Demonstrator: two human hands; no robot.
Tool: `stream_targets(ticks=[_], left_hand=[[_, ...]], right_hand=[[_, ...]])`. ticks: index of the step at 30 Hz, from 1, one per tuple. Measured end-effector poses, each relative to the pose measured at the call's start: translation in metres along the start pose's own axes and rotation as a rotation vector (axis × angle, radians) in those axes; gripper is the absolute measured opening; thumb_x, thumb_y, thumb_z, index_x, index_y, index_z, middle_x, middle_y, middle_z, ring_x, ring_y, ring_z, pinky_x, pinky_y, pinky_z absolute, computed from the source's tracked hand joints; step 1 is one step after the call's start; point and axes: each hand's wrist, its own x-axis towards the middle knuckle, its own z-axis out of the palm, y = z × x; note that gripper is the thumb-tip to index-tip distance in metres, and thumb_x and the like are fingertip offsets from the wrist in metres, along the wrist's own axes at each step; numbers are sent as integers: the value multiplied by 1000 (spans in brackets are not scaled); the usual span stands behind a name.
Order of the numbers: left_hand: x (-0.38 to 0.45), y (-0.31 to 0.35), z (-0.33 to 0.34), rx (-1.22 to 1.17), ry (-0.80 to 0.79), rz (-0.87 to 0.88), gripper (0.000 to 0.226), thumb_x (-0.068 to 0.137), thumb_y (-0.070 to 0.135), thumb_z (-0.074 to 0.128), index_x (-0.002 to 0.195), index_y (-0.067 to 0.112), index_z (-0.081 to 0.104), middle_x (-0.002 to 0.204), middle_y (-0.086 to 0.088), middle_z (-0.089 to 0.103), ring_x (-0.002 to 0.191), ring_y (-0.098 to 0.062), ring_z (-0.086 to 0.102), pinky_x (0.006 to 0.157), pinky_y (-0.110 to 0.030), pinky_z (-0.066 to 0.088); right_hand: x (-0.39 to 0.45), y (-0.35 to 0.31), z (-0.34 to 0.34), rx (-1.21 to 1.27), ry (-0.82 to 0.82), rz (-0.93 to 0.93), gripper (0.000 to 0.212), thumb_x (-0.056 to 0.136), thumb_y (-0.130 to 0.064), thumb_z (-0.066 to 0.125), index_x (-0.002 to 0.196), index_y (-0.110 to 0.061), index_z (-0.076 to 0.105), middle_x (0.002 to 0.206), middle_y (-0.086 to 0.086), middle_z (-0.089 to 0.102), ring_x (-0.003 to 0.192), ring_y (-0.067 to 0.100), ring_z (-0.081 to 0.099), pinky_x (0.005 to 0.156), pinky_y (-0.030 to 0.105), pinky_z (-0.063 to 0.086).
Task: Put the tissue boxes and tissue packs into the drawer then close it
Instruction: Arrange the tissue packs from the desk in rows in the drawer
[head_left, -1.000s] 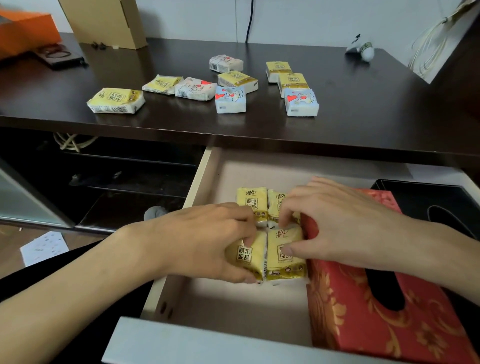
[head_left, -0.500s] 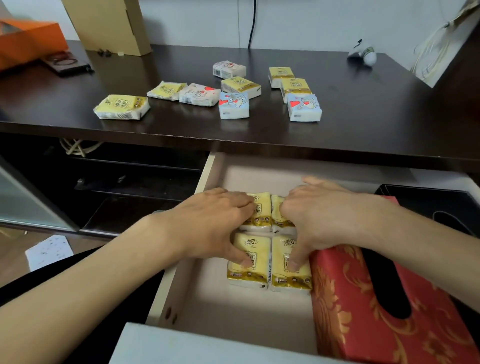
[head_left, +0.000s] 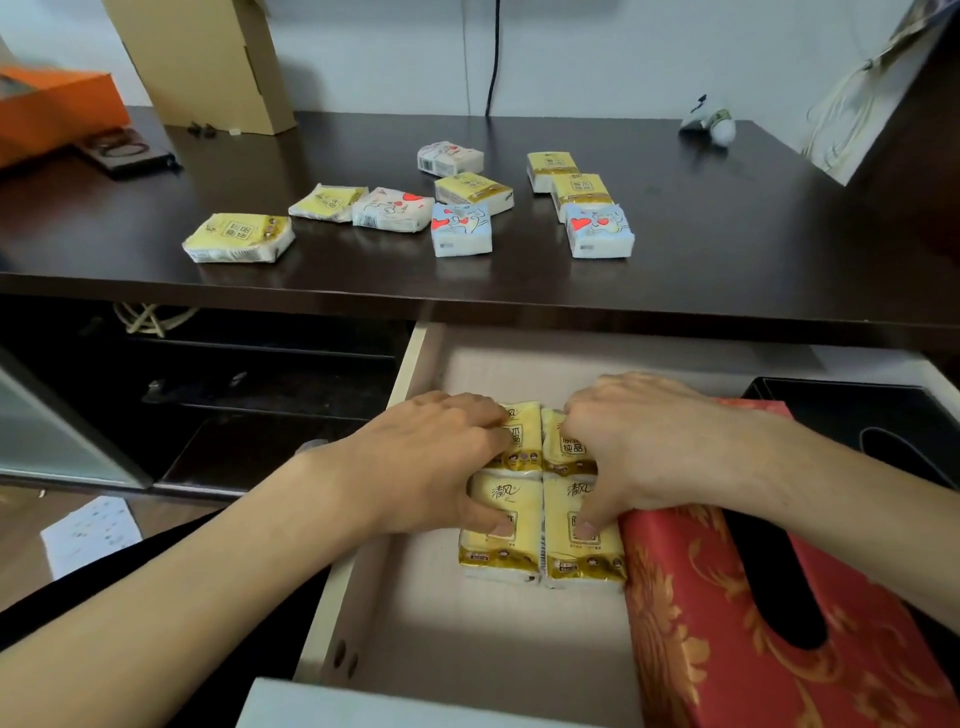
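Both hands, left (head_left: 436, 462) and right (head_left: 639, 447), now press flat-fingered on four yellow tissue packs (head_left: 540, 499) squared in the drawer (head_left: 410, 364) at 6 o'clock; nine packs (head_left: 462, 228) remain on the surface (head_left: 727, 234).

We see the drawer (head_left: 363, 597) pulled open, its pale floor partly bare. Inside it, four yellow tissue packs (head_left: 540, 499) lie flat in a tight two-by-two block, edges touching. Just beside that block, on its right, a red tissue box (head_left: 727, 623) with gold floral print lies with its dark oval slot facing up. Beyond the red box, at the drawer's right, sits a black tissue box (head_left: 857, 410). Above the drawer, nine more packs (head_left: 462, 228) lie scattered flat on the dark top: five yellow, four white or blue with red hearts.
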Motion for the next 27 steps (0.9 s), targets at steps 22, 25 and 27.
stream_targets(ticks=[22,25,27], left_hand=[[99,-83,-104,-280,555,-479,39,83,40,58,118,26,66,130,5,60,116,-20,57,92,-37,48],[139,-110,-105,-258,448,-580,46,78,46,60,115,18,64,122,-2,63,100,-24,60,81,-36,48],[160,-125,-104,-262,343,-641,51,75,51,61,112,17,60,112,-4,64,87,-22,55,73,-34,46]], right_hand=[[96,121,-68,928,796,401,35,87,-29,68,122,-24,68,129,0,62,117,20,59,96,42,50],[120,129,-75,945,725,498,58,84,-36,70,137,-19,56,137,5,55,122,25,57,96,44,51],[133,133,-75,992,666,519,72,80,-39,74,143,-17,48,139,8,54,122,28,57,98,45,51]])
